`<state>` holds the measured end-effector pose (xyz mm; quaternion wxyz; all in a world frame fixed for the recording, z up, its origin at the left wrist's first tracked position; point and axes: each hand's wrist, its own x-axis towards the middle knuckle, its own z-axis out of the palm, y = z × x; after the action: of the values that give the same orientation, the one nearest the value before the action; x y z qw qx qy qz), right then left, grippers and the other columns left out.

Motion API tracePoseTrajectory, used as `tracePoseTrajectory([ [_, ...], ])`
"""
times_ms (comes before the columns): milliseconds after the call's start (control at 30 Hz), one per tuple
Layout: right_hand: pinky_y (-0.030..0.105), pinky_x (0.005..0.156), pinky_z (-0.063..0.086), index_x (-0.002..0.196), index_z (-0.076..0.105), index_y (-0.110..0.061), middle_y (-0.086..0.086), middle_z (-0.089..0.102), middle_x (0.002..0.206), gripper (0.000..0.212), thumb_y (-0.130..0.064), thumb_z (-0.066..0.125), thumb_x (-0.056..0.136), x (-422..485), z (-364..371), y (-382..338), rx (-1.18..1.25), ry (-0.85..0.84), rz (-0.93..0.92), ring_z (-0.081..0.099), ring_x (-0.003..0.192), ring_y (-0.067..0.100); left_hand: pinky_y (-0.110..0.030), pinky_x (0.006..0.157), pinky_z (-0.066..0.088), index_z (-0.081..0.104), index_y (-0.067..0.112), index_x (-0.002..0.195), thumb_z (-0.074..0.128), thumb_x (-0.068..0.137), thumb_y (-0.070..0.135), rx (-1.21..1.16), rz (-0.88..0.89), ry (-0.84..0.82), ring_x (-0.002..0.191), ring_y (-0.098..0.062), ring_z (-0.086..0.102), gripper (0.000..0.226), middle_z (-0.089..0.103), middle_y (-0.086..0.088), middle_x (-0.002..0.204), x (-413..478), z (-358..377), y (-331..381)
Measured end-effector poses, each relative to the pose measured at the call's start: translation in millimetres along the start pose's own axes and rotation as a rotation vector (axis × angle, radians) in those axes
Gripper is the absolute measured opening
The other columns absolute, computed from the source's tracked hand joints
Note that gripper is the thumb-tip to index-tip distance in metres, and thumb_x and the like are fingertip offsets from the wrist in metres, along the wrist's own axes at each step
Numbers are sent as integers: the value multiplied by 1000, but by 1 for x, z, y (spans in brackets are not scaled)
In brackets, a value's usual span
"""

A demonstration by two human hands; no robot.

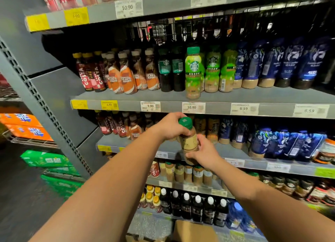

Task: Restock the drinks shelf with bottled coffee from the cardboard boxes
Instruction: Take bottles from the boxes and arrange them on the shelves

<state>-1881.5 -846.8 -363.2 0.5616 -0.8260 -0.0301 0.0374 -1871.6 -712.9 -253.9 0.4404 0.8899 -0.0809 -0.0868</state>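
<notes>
Green-capped plastic coffee bottle (189,142) hangs before the grey metal shelves (253,97), left hand (168,127) gripping its neck, right hand (204,153) its base; lifting carelessly could topple the lone light-green bottle (193,73) at the shelf lip.

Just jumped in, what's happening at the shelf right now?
A person holds one green-capped coffee bottle in both hands in front of the drinks shelves. The left hand grips its top, the right hand its lower body. It is not on a shelf yet. A cardboard box sits below.
</notes>
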Motion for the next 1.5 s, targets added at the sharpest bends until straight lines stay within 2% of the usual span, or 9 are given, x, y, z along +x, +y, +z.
tracePoseTrajectory([
  [233,29,66,39,109,45,-16,-2,56,95,61,-19,86,64,24,33,24,-114,63,42,54,87,18,-26,73,51,60,17,104,85,68,20,-91,36,249,79,-13,59,44,63,1,87,11,29,-48],
  [367,29,63,43,102,57,-14,2,64,94,50,-15,85,60,41,53,36,-135,82,4,59,85,20,-31,84,51,59,11,115,81,73,22,-226,10,379,92,-15,60,48,64,-1,100,16,32,-82],
  [467,27,65,43,99,59,-15,2,66,94,48,-12,86,60,56,65,42,-57,95,-5,60,85,18,-34,86,46,58,18,111,57,92,37,-515,-119,369,104,-17,56,27,61,4,101,19,29,-109],
  [600,30,77,48,99,54,-19,0,66,99,54,-7,87,59,85,85,45,62,101,-1,62,93,19,-39,99,36,47,21,130,19,98,54,-714,-276,243,124,-18,46,54,52,1,125,33,37,-143],
  [833,28,82,47,100,58,-17,2,66,97,49,6,82,64,139,101,50,149,71,-51,63,95,19,-19,66,35,50,19,131,14,98,55,-860,-221,244,79,-1,51,61,58,12,91,79,38,-186],
  [1000,30,84,49,113,62,-14,0,65,98,54,-4,84,65,173,111,51,54,117,-96,62,94,17,-24,94,36,47,13,137,15,99,52,-857,-163,219,117,-13,50,63,53,2,116,107,28,-206],
  [1200,19,76,48,104,53,-20,-3,65,97,48,2,79,70,188,136,79,162,139,-97,63,96,16,-24,98,34,46,13,139,16,96,58,-780,-162,280,128,-16,47,69,50,-3,140,133,38,-244],
  [1333,17,78,52,104,52,-24,-15,61,91,49,2,78,72,193,146,86,244,167,-115,64,94,8,-23,99,38,54,21,131,19,98,55,-765,-138,369,115,-8,55,58,62,12,113,139,45,-258],
  [1500,25,88,51,122,55,-20,-10,63,100,64,4,78,67,187,152,93,138,174,-130,62,100,9,-20,81,44,67,46,80,22,99,53,-732,-111,437,90,2,61,49,68,26,74,140,51,-258],
])
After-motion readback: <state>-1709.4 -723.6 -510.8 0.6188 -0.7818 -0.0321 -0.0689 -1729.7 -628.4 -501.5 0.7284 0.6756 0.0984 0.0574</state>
